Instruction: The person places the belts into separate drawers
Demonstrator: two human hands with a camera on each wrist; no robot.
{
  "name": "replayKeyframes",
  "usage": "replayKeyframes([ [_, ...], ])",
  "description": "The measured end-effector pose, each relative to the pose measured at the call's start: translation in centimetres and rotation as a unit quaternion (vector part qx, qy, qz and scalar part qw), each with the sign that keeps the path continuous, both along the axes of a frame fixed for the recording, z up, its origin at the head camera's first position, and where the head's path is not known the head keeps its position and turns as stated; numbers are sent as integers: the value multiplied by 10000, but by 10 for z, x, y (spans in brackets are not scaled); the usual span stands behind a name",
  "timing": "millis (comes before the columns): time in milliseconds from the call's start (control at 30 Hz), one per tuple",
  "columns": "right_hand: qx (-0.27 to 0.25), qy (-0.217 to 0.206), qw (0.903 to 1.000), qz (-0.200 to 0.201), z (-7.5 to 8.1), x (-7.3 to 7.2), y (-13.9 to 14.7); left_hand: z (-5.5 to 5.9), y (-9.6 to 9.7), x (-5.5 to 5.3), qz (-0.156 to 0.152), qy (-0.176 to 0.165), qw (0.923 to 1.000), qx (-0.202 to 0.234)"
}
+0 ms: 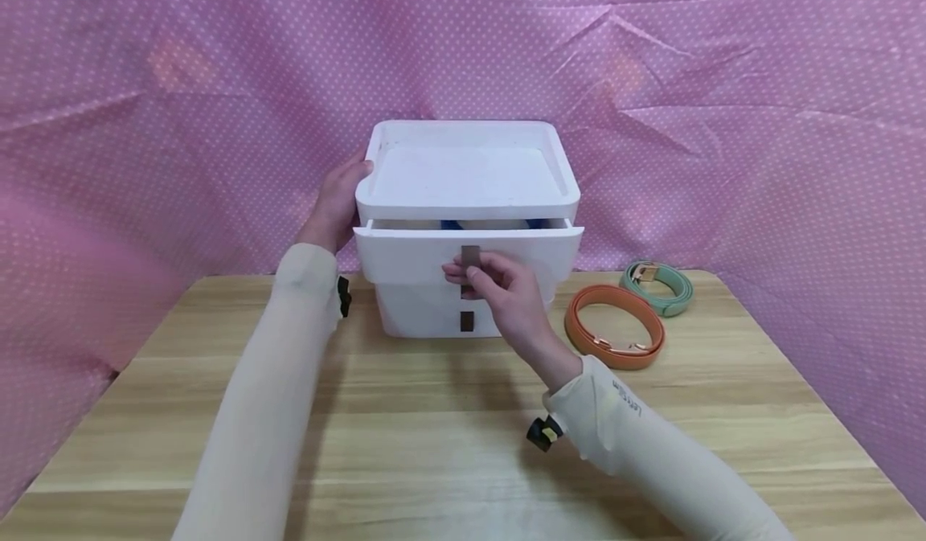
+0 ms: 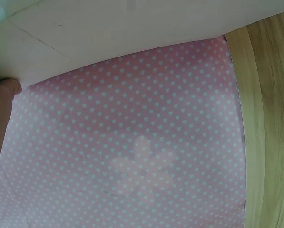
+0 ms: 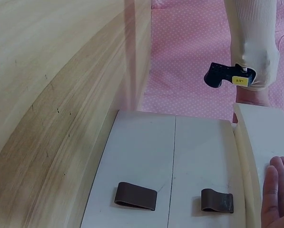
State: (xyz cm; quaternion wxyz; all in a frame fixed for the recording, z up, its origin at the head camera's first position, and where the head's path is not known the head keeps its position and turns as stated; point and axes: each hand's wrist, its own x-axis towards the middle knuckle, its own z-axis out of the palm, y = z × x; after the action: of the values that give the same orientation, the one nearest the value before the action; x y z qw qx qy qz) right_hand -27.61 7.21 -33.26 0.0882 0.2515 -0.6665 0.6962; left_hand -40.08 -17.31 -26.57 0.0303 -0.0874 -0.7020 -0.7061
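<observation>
A white drawer unit (image 1: 466, 167) stands at the back of the table, its top drawer (image 1: 412, 256) partly pulled out. Through the gap, bits of something blue (image 1: 450, 225) show inside; its kind cannot be told. My right hand (image 1: 514, 296) pinches the brown pull tab (image 1: 471, 256) of that top drawer between thumb and fingers. Against the unit's left side lies my left hand (image 1: 338, 203), thumb near the top rim and the other fingers mostly hidden. Lower drawers keep their brown tabs (image 3: 136, 195) and look closed in the right wrist view.
To the right of the unit lie a coiled orange-brown belt (image 1: 579, 328) and a coiled green belt (image 1: 676, 304), both with metal buckles. Pink dotted cloth (image 1: 217, 123) hangs behind and beside the wooden table (image 1: 405, 444).
</observation>
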Motion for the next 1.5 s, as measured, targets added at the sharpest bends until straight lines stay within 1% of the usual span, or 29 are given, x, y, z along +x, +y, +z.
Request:
replayKeyframes([
  [233, -65, -96, 9999, 0, 1, -1, 0, 1, 2, -2, -19, 110, 9999, 67],
  [467, -64, -190, 9998, -26, 3, -2, -1, 1, 2, -4, 37, 114, 9998, 140],
  [667, -93, -194, 9997, -90, 5, -3, 0, 2, 4, -6, -59, 72, 9996, 273],
  [900, -124, -207, 9997, -46, 5, -3, -1, 2, 2, -4, -55, 127, 9999, 83],
  [1167, -95, -254, 9996, -59, 4, -3, -3, 0, 1, -3, -45, 70, 9999, 63],
  [1500, -51, -309, 9995, -95, 6, -4, -3, 0, 1, -5, -81, 177, 9997, 116],
])
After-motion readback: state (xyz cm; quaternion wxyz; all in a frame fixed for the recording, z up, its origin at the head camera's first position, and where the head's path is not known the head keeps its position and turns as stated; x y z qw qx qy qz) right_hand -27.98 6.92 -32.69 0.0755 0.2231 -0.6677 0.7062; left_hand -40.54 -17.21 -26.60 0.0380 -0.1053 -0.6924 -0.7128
